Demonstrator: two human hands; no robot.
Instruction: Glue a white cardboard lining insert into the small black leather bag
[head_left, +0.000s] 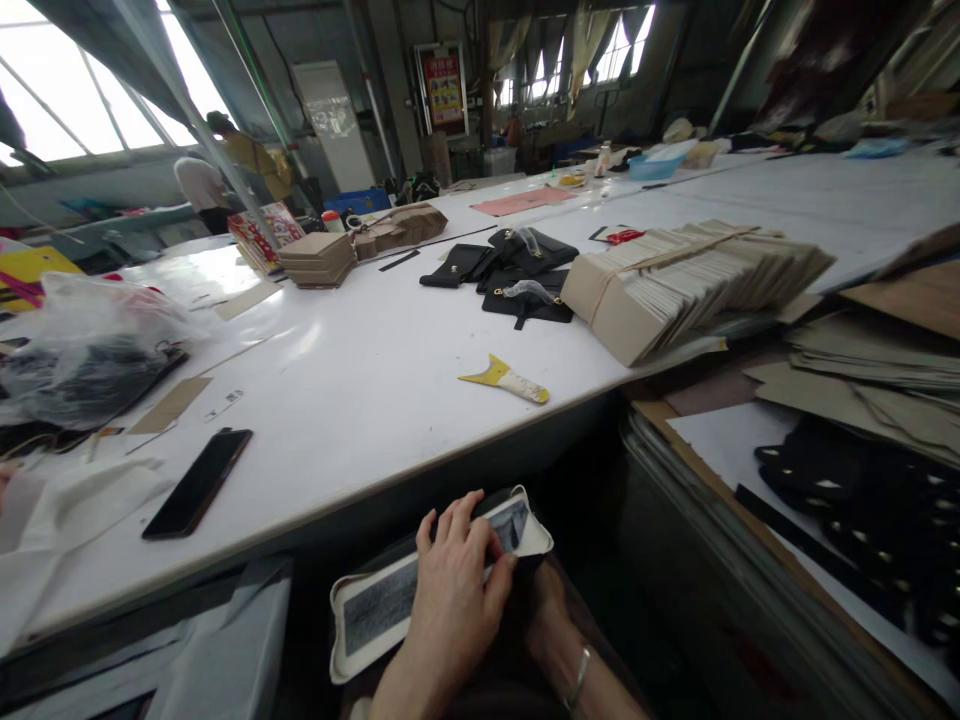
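Observation:
An oblong piece with a white rim and a dark grey inner panel is held low, in front of the white table's near edge. My left hand lies across its middle, with bent fingers over the top and the thumb pressed in towards the right part. My right hand, with a silver bracelet at the wrist, grips the right end from below; most of its fingers are hidden behind the piece. Beyond the hands, a yellow tool with a forked end and a wrapped handle rests on the table.
A phone and a clear plastic bag are at left on the white table. Black pouches and a bound stack of boards stand beyond. Black studded pieces lie at right. Two people are far back.

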